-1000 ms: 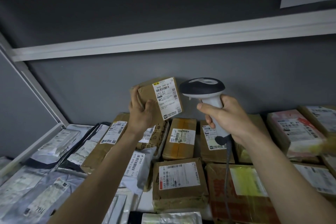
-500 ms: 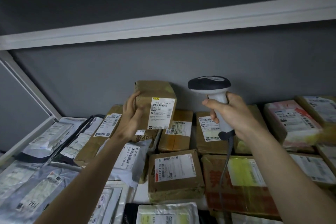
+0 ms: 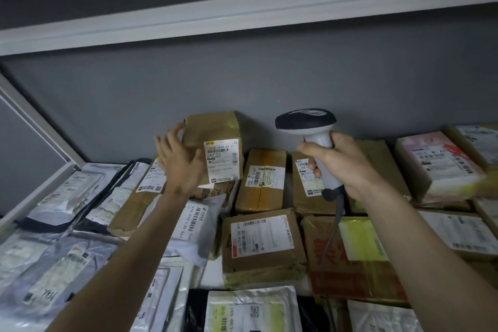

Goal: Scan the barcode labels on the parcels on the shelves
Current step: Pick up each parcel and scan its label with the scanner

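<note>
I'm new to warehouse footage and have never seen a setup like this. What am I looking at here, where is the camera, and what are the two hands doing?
There is no machine here: a person wears a camera on the head, looking forward and down at their own arms. The right hand grips a corded barcode scanner by its handle. The left hand is open, fingers spread, beside a small brown box that stands upright against the grey wall, its white label facing the camera. The shelf holds many other parcels: cardboard boxes and plastic mailer bags.
</note>
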